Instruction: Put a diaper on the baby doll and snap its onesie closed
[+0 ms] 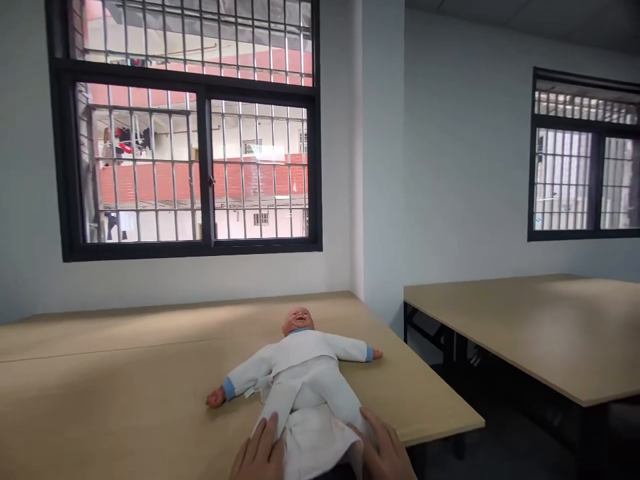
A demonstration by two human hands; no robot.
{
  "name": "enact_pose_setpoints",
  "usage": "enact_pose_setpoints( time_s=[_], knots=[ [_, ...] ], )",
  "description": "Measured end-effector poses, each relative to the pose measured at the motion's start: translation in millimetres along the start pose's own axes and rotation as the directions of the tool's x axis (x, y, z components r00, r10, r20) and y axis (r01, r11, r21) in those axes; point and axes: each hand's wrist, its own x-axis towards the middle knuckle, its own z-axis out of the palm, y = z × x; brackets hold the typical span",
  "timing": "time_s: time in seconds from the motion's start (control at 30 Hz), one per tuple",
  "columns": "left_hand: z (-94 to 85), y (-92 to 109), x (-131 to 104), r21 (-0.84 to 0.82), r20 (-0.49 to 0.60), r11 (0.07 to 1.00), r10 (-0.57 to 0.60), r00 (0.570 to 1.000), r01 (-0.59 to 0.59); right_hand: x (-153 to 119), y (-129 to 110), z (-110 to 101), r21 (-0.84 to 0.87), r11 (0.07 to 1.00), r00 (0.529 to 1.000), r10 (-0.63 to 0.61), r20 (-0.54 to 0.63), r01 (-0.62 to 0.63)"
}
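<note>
My left grip (pixel 257 452) and right grip (pixel 384 450) maybe straightened the doll's (pixel 303 353) clothes (pixel 317 437); pinching or not, I couldn't tell. Next probably needed gentleness.

Looks like a plain classroom or workroom, can't tell which: big wood-topped table (pixel 125 407) by a barred window (pixel 204 167), another black-legged table (pixel 510 320) alongside, white walls (pixel 465 147), laundry (pixel 136 139) hanging outside.
</note>
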Motion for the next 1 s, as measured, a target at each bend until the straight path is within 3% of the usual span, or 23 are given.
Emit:
enact_pose_setpoints(
  time_s=[0.07, 0.17, 0.3, 0.43, 0.57, 0.8, 1.0],
  knots=[
    [12.8, -9, 2, 0.019, -0.016, 1.000, 0.023, 1.000, -0.022, 3, -2, -8, 0.032, 0.999, 0.997, -0.012, 0.080, 0.010],
    [11.1, -15, 1, -0.036, -0.055, 0.998, 0.058, 0.997, -0.060, 13, -9, -20, 0.065, 0.995, 0.982, 0.068, 0.177, -0.081],
    [-19.2, 3, -2, -0.284, -0.175, 0.947, 0.100, 0.980, -0.147, 34, -19, -31, 0.154, 0.963, 0.953, 0.179, 0.244, -0.221],
    [-56.9, 27, 6, -0.568, -0.251, 0.798, 0.064, 0.966, -0.200, 58, -24, -38, 0.352, 0.889, 0.934, 0.189, 0.303, -0.294],
    [-72.2, 33, 21, -0.710, -0.260, 0.660, 0.079, 0.963, -0.245, 81, -22, -41, 0.537, 0.772, 0.924, 0.165, 0.345, -0.339],
    [-66.8, 27, 37, -0.807, -0.338, 0.519, -0.015, 0.941, -0.281, 95, -12, -38, 0.744, 0.533, 0.899, 0.080, 0.430, -0.403],
    [-62.6, 24, 62, -0.888, -0.364, 0.358, -0.169, 0.916, -0.288, 99, -9, -26, 0.845, 0.228, 0.872, 0.211, 0.442, -0.484]
  ],
)
